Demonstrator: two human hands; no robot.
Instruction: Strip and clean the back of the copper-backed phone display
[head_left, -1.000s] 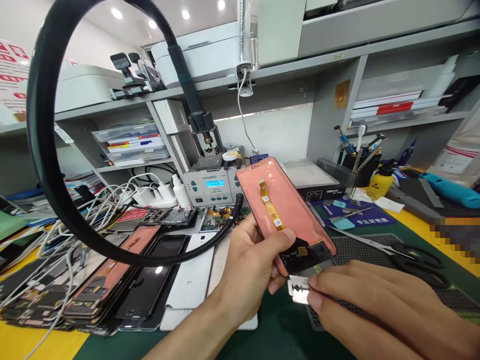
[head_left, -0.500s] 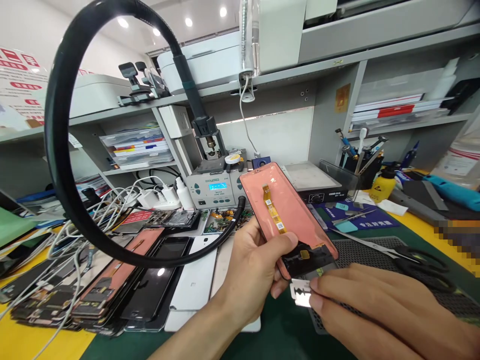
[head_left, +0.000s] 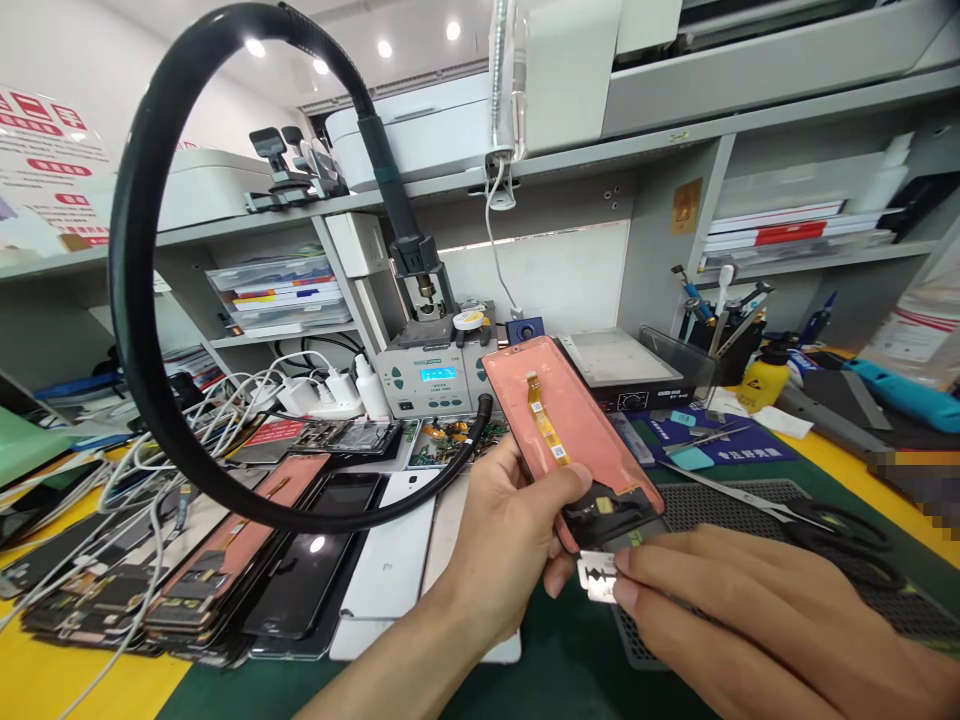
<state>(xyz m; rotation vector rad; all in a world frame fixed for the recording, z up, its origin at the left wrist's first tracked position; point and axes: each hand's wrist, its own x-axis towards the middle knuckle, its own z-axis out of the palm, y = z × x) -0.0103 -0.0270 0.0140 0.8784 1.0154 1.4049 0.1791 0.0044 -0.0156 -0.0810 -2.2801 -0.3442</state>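
A phone screen panel (head_left: pixel 577 420) with a salmon-pink back, a gold flex cable (head_left: pixel 546 430) and a black lower end is tilted up in front of me. Wrapped round its lower left edge is my left hand (head_left: pixel 510 530), the thumb pressed on the pink back. Between thumb and fingers, my right hand (head_left: pixel 742 590) pinches a thin metal razor blade (head_left: pixel 598 577). The blade is just below the panel's black lower end; whether they touch I cannot tell.
Left of the hands lie a white phone (head_left: pixel 390 545), a black phone (head_left: pixel 315 555) and stacked panels (head_left: pixel 217 580). Scissors (head_left: pixel 795 515) rest on a grey mesh mat (head_left: pixel 637 640) at right. Behind stands a grey hot-air station (head_left: pixel 427 385), its black hose (head_left: pixel 135 270) looping high at left.
The camera view has shifted slightly. My right hand and the blade have moved slightly left and up, and the panel's lower end is tilted a little differently. Both hands keep their hold.
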